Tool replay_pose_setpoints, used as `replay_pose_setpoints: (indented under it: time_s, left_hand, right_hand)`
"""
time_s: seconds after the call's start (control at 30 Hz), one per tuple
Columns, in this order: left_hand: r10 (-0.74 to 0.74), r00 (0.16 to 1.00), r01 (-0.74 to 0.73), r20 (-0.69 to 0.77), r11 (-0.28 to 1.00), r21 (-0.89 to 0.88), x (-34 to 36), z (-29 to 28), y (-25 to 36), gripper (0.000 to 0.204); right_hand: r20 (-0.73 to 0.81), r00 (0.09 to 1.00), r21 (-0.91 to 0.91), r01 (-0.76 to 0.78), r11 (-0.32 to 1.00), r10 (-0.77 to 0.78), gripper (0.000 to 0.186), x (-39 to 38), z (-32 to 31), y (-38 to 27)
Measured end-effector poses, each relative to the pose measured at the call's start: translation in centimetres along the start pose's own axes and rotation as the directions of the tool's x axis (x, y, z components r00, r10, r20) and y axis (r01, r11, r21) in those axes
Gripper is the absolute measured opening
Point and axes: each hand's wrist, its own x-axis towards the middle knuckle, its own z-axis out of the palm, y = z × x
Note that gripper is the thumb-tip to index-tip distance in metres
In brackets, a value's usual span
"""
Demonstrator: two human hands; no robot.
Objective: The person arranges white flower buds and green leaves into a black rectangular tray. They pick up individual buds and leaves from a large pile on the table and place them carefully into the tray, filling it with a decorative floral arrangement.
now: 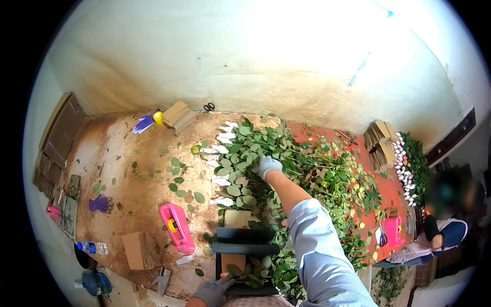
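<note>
Leafy stems (307,163) right of blue-labelled bottle (90,248)

Foliage (327,187) mid-table (107,148) — dispenser (187,238) left, glove (101,203) farther left; scissors (209,107) behind, by wall (230,61) — cardboard (379,154) right.

Head-worn fisheye, wide view, looking down

No lettering legible. Blue label (90,247) on clear plastic bottle (103,249): too small to read. Light grey glove (209,293) on left hand (214,290): faint marks, blurred. Pale stained wall (204,46): blue streaks (359,69), unreadable.
</note>
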Motion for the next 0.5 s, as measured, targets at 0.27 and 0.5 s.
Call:
replay_pose_setpoints:
  time_s: [0.27, 0.5]
  left_hand:
    - [0.116, 0.984, -0.122, -0.138, 0.992, -0.033, 0.0, 1.5, -1.5, 0.067]
    - [0.158, 0.974, -0.171, -0.161, 0.983, -0.068, 2.2, 3.4, -2.9, 0.056]
  right_hand:
    - [0.003, 0.973, -0.285, 0.222, 0.932, -0.231, 0.032, -3.5, -2.4, 2.5]
    - [-0.765, 0.556, -0.307, 0.129, 0.943, -0.325, 0.032, -12.6, -21.3, 8.7]
